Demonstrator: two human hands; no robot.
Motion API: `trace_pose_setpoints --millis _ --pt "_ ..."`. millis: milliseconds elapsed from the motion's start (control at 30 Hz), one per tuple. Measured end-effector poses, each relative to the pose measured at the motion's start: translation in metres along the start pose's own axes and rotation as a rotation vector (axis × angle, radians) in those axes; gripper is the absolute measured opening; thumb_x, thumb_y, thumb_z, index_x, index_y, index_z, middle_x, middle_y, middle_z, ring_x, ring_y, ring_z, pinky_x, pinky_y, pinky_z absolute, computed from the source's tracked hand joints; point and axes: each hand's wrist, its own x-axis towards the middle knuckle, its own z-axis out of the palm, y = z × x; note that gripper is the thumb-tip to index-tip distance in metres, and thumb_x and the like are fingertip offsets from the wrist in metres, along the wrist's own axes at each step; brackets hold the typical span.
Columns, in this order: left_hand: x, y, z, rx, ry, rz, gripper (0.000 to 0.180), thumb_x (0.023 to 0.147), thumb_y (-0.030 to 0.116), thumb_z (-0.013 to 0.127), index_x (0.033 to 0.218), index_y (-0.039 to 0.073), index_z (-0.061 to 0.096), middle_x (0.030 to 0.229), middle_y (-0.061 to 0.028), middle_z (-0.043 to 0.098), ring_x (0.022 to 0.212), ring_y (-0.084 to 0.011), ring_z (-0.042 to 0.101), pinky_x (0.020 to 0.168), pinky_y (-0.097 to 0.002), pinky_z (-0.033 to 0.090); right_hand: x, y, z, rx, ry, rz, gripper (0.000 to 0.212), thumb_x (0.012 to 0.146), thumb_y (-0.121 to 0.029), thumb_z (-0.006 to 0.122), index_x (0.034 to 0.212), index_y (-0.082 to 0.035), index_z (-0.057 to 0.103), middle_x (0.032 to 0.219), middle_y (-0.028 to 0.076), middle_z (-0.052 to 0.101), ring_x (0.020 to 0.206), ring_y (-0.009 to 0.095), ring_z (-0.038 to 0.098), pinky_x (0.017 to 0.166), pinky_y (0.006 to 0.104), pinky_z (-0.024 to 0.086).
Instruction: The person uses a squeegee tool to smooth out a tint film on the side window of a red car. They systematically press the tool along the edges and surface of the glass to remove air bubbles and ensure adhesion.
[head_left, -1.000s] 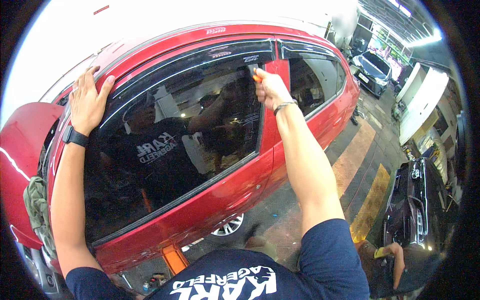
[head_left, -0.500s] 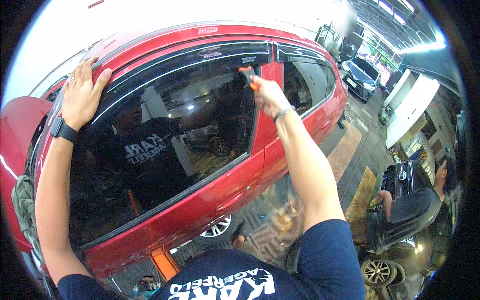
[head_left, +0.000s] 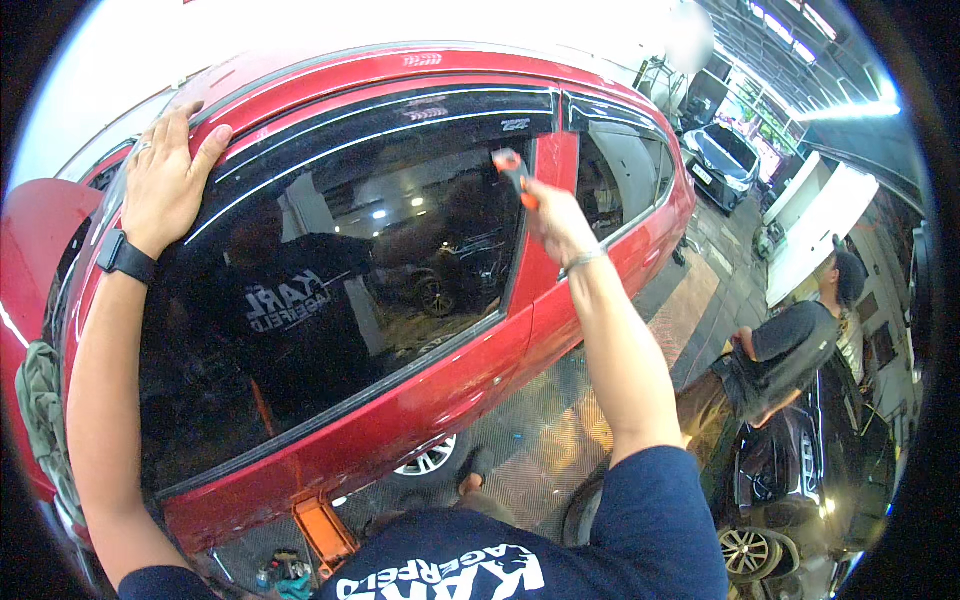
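Observation:
My left hand (head_left: 168,188) lies flat with fingers spread on the red front pillar of a car, beside the dark side window (head_left: 330,320). A watch is on that wrist. In my right hand (head_left: 557,225) is a small scraper (head_left: 514,175) with an orange and black handle, gripped in wrapped fingers. The scraper's head is at the window's upper rear corner, below the dark rain visor (head_left: 400,112). Whether its edge touches the glass I cannot tell. The red door (head_left: 440,375) runs below the window.
An orange floor jack (head_left: 320,535) stands by the car, near its wheel (head_left: 428,462). A grey-green cloth (head_left: 42,410) hangs at far left. To the right, another person (head_left: 795,340) stands by a black car (head_left: 775,455). Another car (head_left: 720,165) is parked farther back.
My right hand has brought the scraper slightly down along the glass, tilting it. My left hand stays in place. The person at right has straightened from a bend.

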Motion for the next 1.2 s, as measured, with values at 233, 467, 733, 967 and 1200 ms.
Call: trace_pose_setpoints --millis 233,467,733,967,1200 --pt "0.003 0.001 0.002 -0.004 -0.027 -0.014 0.061 0.103 0.052 0.043 0.146 0.01 0.044 0.142 -0.0201 0.052 0.134 -0.037 0.048 0.11 -0.047 0.038 0.006 0.001 -0.01 0.035 -0.003 0.018 0.029 0.099 -0.033 0.058 0.078 -0.014 0.063 0.055 -0.008 0.041 0.043 0.008 0.033 0.043 0.0299 0.021" --pt "0.003 -0.004 0.008 -0.022 0.043 0.01 0.068 0.101 0.06 0.041 0.144 0.008 0.048 0.142 -0.0197 0.054 0.135 -0.0358 0.048 0.112 -0.0475 0.035 -0.01 0.014 -0.011 -0.106 0.036 0.099 0.026 0.1 -0.033 0.059 0.083 -0.014 0.064 0.056 -0.006 0.042 0.045 0.009 0.034 0.045 0.0286 0.023" --pt "0.004 0.0 0.009 -0.059 0.034 0.005 0.067 0.101 0.061 0.041 0.142 0.008 0.05 0.142 -0.0186 0.055 0.134 -0.0356 0.049 0.112 -0.0477 0.036 0.023 -0.024 -0.011 0.047 -0.088 0.052 0.029 0.101 -0.035 0.057 0.08 -0.014 0.058 0.052 -0.009 0.034 0.041 0.006 0.029 0.041 0.0258 0.022" --pt "0.001 0.004 0.002 0.019 0.021 0.002 0.061 0.103 0.054 0.041 0.146 0.01 0.045 0.145 -0.0171 0.052 0.136 -0.0366 0.047 0.112 -0.0463 0.036 -0.015 0.019 -0.023 0.069 -0.028 0.151 0.028 0.102 -0.032 0.056 0.079 -0.015 0.06 0.052 -0.009 0.035 0.041 0.008 0.029 0.042 0.0279 0.02" --pt "0.005 -0.002 0.01 -0.049 0.02 0.035 0.059 0.103 0.051 0.044 0.145 0.011 0.046 0.144 -0.0168 0.052 0.136 -0.0352 0.047 0.112 -0.0459 0.036 0.01 -0.005 -0.022 -0.002 -0.088 0.092 0.031 0.1 -0.034 0.058 0.074 -0.018 0.054 0.051 -0.01 0.036 0.04 0.007 0.03 0.04 0.0263 0.02"
